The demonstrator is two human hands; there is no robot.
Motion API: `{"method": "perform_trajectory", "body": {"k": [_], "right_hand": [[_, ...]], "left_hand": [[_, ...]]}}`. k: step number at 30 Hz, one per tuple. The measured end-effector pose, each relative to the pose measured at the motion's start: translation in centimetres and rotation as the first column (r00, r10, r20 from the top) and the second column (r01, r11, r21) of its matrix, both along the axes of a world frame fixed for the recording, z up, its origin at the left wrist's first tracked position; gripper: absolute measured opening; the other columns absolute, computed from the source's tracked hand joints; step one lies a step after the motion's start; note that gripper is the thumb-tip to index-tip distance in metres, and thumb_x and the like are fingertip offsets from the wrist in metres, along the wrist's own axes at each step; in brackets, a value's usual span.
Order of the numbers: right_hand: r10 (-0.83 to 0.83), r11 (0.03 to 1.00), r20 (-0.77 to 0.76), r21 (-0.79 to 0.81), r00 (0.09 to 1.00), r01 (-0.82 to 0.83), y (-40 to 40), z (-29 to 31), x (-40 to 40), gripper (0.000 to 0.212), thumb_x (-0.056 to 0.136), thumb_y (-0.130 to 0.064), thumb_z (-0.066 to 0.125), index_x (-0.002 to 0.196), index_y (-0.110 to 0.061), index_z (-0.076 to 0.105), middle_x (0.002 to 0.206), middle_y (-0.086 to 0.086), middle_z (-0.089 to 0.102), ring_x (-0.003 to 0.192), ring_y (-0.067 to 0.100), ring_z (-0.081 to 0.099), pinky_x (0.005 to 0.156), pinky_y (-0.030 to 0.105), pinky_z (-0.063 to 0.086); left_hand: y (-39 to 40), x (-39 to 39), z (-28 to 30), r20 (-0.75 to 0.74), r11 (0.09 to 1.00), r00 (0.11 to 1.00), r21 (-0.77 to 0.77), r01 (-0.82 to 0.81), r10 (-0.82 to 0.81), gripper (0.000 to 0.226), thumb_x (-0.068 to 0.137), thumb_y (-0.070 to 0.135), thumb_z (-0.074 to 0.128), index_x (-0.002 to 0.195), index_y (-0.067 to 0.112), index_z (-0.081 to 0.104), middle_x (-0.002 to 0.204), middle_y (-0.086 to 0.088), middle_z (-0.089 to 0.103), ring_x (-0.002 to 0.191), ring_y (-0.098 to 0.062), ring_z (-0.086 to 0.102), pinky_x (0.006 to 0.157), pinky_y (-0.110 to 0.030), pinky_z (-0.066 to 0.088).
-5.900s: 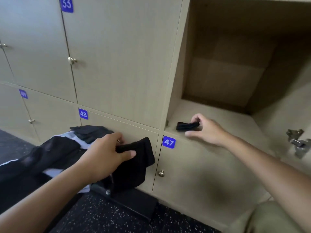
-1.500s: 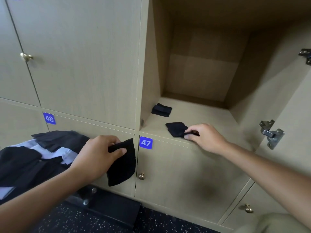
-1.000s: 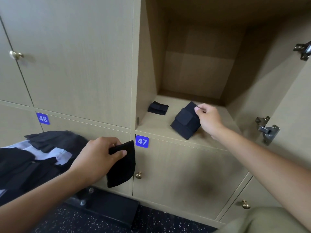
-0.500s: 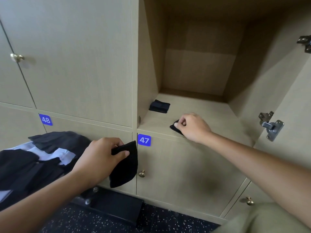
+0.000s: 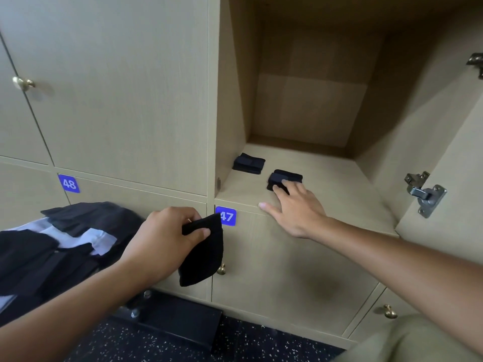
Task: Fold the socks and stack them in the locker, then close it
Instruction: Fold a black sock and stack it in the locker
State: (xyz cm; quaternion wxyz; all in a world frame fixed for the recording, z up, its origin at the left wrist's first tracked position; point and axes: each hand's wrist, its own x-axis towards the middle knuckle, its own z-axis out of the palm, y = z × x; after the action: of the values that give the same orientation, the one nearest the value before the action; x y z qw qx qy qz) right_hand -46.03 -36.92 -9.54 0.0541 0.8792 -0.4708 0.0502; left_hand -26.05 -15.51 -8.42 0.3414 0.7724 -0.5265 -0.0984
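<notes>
**Second folded sock set down; third sock waiting in left hand**

Pile of dark clothes (image 5: 52, 246) lies at far left, below label 48 (image 5: 69, 183). Left hand (image 5: 162, 241), forearm reaching in from lower left, pinches an unfolded black sock (image 5: 202, 254) between thumb and curled fingers; sock hangs in front of label 47 (image 5: 226, 216).

Inside the open locker (image 5: 339, 184): first folded sock (image 5: 248, 163) by the left wall, second folded sock (image 5: 285, 178) just right of it, apart, not stacked.

Right hand (image 5: 295, 207) lies palm down at the shelf's front edge, fingers straight and spread, fingertips (image 5: 286, 182) touching the second sock, grasping nothing.

Judgement: stacking step. Next: seat second sock on first, then fold the hanging one.
</notes>
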Motion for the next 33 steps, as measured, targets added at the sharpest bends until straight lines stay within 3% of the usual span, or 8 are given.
{"method": "perform_trajectory", "body": {"k": [2,5,9,14,18,25,30,33], "right_hand": [[-0.009,0.996,0.038,-0.091,0.999,0.012,-0.4,-0.2,0.1,0.075,0.099,-0.069,0.019,0.145,-0.017,0.049,0.145,0.007,0.044,0.133,0.027,0.038,0.109,0.039,0.036],[-0.026,0.995,0.033,-0.093,0.999,0.029,-0.7,-0.5,0.5,0.075,0.100,-0.068,0.017,0.141,-0.017,0.053,0.136,0.006,0.050,0.126,0.027,0.044,0.104,0.039,0.039],[-0.064,0.994,0.072,0.097,0.995,0.057,-2.1,-0.4,0.7,0.080,0.098,-0.072,0.014,0.158,-0.022,0.031,0.164,0.002,0.029,0.151,0.023,0.025,0.117,0.039,0.028],[-0.106,0.968,0.186,0.246,0.977,0.058,-4.7,0.1,1.9,0.081,0.097,-0.074,0.017,0.160,-0.024,0.026,0.169,-0.003,0.018,0.156,0.015,0.010,0.123,0.040,0.018],[-0.109,0.969,0.214,0.239,0.971,0.056,-5.3,-0.2,2.6,0.081,0.097,-0.073,0.023,0.160,-0.021,0.025,0.169,-0.001,0.016,0.157,0.017,0.008,0.125,0.040,0.017],[-0.108,0.974,0.196,0.217,0.975,0.065,-5.9,-0.2,3.2,0.081,0.098,-0.072,0.027,0.160,-0.019,0.026,0.168,0.004,0.020,0.156,0.022,0.014,0.123,0.041,0.019],[-0.116,0.970,0.160,0.230,0.980,0.077,-6.6,-0.3,3.4,0.084,0.098,-0.073,0.024,0.162,-0.020,0.018,0.170,0.002,0.009,0.157,0.020,0.004,0.125,0.041,0.013],[-0.109,0.972,0.153,0.223,0.982,0.073,-6.8,-0.6,3.4,0.083,0.098,-0.073,0.021,0.163,-0.020,0.015,0.171,0.002,0.003,0.157,0.019,-0.004,0.126,0.042,0.010]], "left_hand": [[0.2,0.2,0.0,-0.001,1.000,1.000,-0.002,-0.004,0.004,0.019,0.090,0.037,0.073,0.073,0.030,0.067,0.067,0.014,0.069,0.065,-0.005,0.064,0.059,-0.025,0.044],[0.4,0.5,0.1,0.002,1.000,1.000,-0.009,-0.011,0.011,0.019,0.090,0.037,0.073,0.074,0.030,0.067,0.067,0.015,0.069,0.064,-0.004,0.063,0.058,-0.025,0.045],[0.2,0.8,0.0,-0.001,1.000,1.000,-0.016,-0.017,0.017,0.020,0.091,0.037,0.073,0.072,0.031,0.066,0.067,0.012,0.068,0.063,-0.004,0.063,0.057,-0.023,0.043],[-0.4,0.6,-0.3,-0.012,1.000,1.000,-0.004,-0.013,0.013,0.019,0.090,0.037,0.072,0.073,0.030,0.067,0.067,0.014,0.069,0.064,-0.005,0.064,0.058,-0.025,0.047],[-0.4,0.5,-0.2,-0.025,1.000,1.000,-0.010,-0.011,0.011,0.019,0.091,0.037,0.071,0.074,0.029,0.067,0.067,0.015,0.069,0.064,-0.004,0.065,0.057,-0.025,0.048],[-0.3,1.1,-0.2,-0.010,0.999,0.999,-0.030,-0.040,0.039,0.021,0.091,0.035,0.073,0.072,0.029,0.066,0.062,0.017,0.067,0.060,0.000,0.062,0.047,-0.013,0.034],[0.0,1.1,-0.1,-0.053,0.999,0.998,-0.039,-0.034,0.032,0.020,0.091,0.034,0.072,0.073,0.028,0.067,0.065,0.014,0.069,0.060,-0.002,0.064,0.050,-0.012,0.038],[0.1,1.2,0.1,-0.188,0.997,0.982,-0.066,-0.047,0.034,0.020,0.092,0.032,0.073,0.074,0.023,0.070,0.070,0.010,0.073,0.067,-0.006,0.068,0.059,-0.022,0.046]]}}
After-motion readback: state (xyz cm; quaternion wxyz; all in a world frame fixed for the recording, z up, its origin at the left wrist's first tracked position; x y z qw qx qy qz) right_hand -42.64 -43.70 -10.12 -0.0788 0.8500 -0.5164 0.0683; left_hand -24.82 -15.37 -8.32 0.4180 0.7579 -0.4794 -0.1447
